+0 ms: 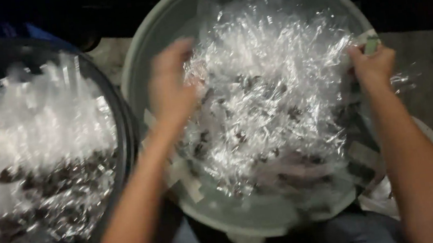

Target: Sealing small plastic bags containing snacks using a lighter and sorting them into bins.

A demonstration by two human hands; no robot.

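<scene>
Spillage is the main worry here imo. Grey-green round basin (138, 65) is heaped with crinkly clear plastic wrappers (267, 94), little dark bits mixed in, and the pile sits nearly as high as the rim on the far right side. Right hand (373, 63) is closed around a pinch of that plastic right at the basin's right edge, with a small greenish scrap poking out above the knuckles. Some film already hangs outside the rim just beside that hand, so a tug there could drag a whole clump over the side and onto the dark floor, where clear plastic would be a pain to find.

Left hand (171, 86) is blurred, fingers look loosely spread and pressed on the left part of the heap, not really clamped on anything as far as I can make out. If it sweeps fast, light wrappers could flutter out toward the gap between the two tubs.

Black tub (118, 105) on the left holds a similar shiny pile with more dark stuff at the bottom, and it sits just beside the basin, so the two lots could easily get mixed.

Also the basin seems to rest on the lap rather than a bench, so leaning on one side might tip it
</scene>
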